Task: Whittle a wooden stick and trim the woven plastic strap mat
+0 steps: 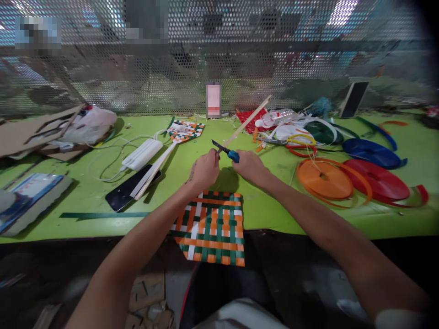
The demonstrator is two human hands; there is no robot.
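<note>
My left hand [205,170] is closed round the near end of a thin wooden stick [248,119] that slants up to the right. My right hand [249,166] is closed on a blue-handled knife [226,151] whose dark blade points left and lies against the stick just above my left fist. Below both hands, a woven mat [212,228] of orange, green and white strips lies across the front edge of the green table [267,210].
A finished woven fan [181,132], a phone [128,189], a white power bank [142,154] and cables lie to the left. Orange [324,179], red [377,179], blue [370,153] and green strip rolls lie to the right. Perforated metal mesh [219,55] backs the table.
</note>
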